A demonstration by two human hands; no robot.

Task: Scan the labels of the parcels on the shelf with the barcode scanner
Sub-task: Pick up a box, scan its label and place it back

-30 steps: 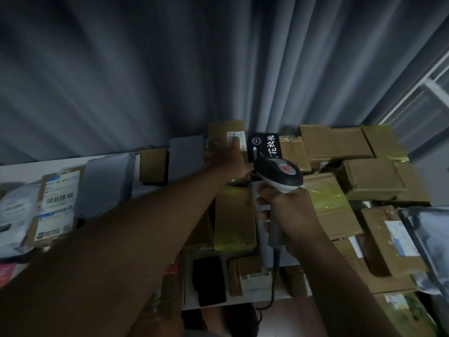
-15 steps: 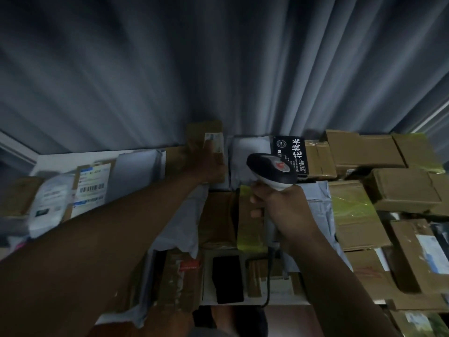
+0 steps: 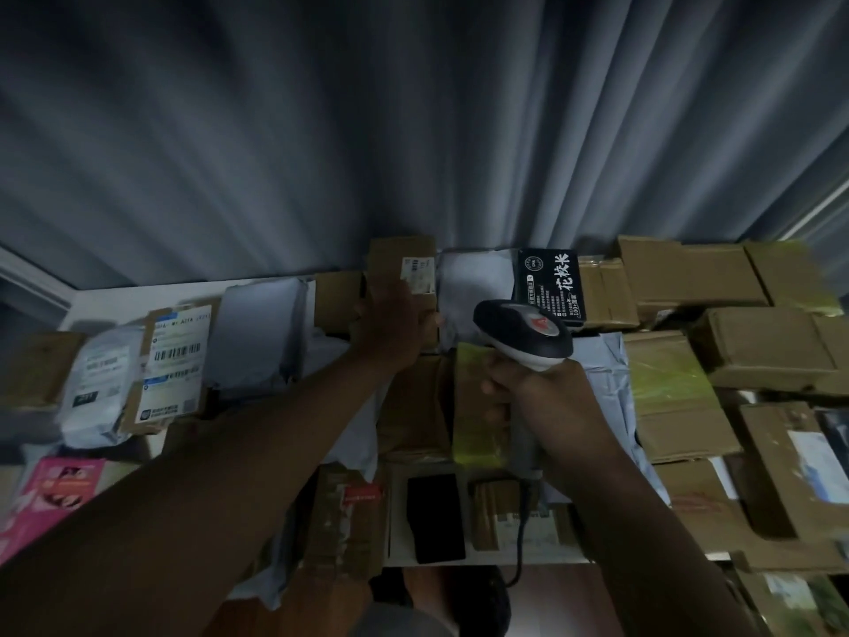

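Head view: black box [image 3: 549, 284] beside scanner [image 3: 523, 333]

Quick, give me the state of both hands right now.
Left hand: on the labelled box at the back; grip cannot be told.
Right hand: holds the scanner by its handle.

The room is dim. A grey-blue curtain [image 3: 321, 131] hangs in long vertical folds across the whole back, filling the upper part of the view, well beyond the fingers. At the far right, pale window-frame bars [image 3: 822, 209] show past its edge. Below, a strip of reddish-brown floor [image 3: 551, 599] is visible.
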